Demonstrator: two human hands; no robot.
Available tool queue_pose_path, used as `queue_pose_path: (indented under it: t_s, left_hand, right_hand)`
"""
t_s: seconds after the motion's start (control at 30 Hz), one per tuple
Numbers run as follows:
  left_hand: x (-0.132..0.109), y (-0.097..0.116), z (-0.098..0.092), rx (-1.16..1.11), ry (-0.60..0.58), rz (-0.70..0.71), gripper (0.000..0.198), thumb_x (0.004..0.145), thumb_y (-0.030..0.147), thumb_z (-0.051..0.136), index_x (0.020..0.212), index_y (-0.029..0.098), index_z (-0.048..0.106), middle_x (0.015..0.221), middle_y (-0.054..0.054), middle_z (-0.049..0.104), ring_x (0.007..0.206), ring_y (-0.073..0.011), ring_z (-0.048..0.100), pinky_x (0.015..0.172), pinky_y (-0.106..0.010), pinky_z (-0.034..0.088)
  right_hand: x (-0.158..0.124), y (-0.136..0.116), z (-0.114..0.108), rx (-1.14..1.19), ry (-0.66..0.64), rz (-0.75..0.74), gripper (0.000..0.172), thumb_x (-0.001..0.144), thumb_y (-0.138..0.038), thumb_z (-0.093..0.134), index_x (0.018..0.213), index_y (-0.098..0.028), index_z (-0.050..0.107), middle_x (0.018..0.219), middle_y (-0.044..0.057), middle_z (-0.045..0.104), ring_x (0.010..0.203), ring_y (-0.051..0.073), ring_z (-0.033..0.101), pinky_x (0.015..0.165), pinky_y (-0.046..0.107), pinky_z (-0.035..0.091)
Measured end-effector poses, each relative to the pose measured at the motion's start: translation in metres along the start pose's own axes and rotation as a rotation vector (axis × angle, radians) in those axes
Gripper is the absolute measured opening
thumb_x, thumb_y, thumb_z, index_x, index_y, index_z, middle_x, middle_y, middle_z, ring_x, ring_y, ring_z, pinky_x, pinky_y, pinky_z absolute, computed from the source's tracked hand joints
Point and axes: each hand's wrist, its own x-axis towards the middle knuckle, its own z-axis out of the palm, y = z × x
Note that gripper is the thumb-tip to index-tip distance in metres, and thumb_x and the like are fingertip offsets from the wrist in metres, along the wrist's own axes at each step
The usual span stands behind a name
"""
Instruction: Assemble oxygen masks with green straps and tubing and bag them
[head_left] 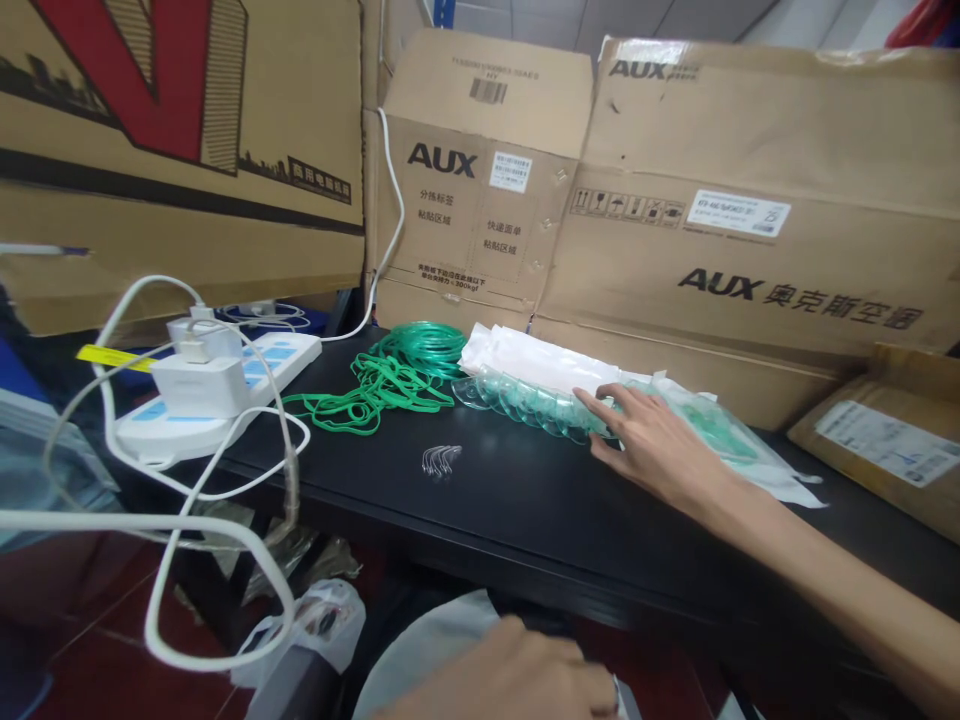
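Observation:
My right hand [649, 440] reaches in from the right over the black table. Its thumb and fingers are apart at the right end of a row of nested clear, green-tinted plastic masks [517, 400]; I cannot tell whether they touch. Left of the masks lie a coil of green tubing [424, 348] and a loose bundle of green elastic cord [367, 395]. Several thin bent metal strips [441, 460] lie in front. At the bottom edge, my left hand [502, 675] is blurred and partly cut off, over a pale round surface [427, 640]; its fingers are hidden.
White wrapping [540, 355] lies behind the masks, and a clear bag with green contents [720, 425] to their right. A power strip [217, 410] with looping white cables [225, 540] occupies the left. Cardboard boxes [480, 230] line the back; another box [885, 430] stands right.

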Motion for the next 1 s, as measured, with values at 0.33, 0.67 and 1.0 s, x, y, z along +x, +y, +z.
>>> queue_pose_path:
  t_s: [0.33, 0.67, 1.0]
  left_hand:
    - [-0.045, -0.060, -0.108, 0.288, 0.376, -0.578, 0.043, 0.100, 0.045, 0.055, 0.138, 0.025, 0.057, 0.131, -0.006, 0.059, 0.119, -0.0253, 0.056, 0.102, -0.039, 0.045]
    - [-0.042, -0.087, -0.125, 0.141, 0.182, -0.585, 0.043, 0.100, 0.057, 0.049, 0.130, 0.031, 0.064, 0.125, -0.001, 0.061, 0.123, -0.0220, 0.055, 0.108, -0.034, 0.039]
    - [-0.021, -0.097, -0.125, 0.128, 0.144, -0.478, 0.043, 0.096, 0.061, 0.054, 0.125, 0.033, 0.065, 0.126, -0.002, 0.060, 0.121, -0.0234, 0.055, 0.102, -0.033, 0.041]
  right_hand:
    - [-0.031, -0.021, -0.037, 0.397, -0.056, 0.176, 0.057, 0.098, -0.042, 0.051, 0.152, -0.028, 0.046, 0.140, 0.014, 0.057, 0.111, 0.032, 0.068, 0.093, 0.046, 0.056]
    - [-0.055, -0.052, -0.030, 0.665, -0.215, 0.206, 0.054, 0.098, -0.052, 0.052, 0.150, -0.042, 0.047, 0.150, 0.006, 0.053, 0.129, 0.035, 0.060, 0.103, 0.050, 0.052]
    - [-0.062, -0.066, -0.044, 0.707, -0.261, 0.344, 0.050, 0.101, -0.054, 0.044, 0.151, -0.053, 0.038, 0.156, 0.001, 0.045, 0.137, 0.033, 0.053, 0.108, 0.052, 0.048]
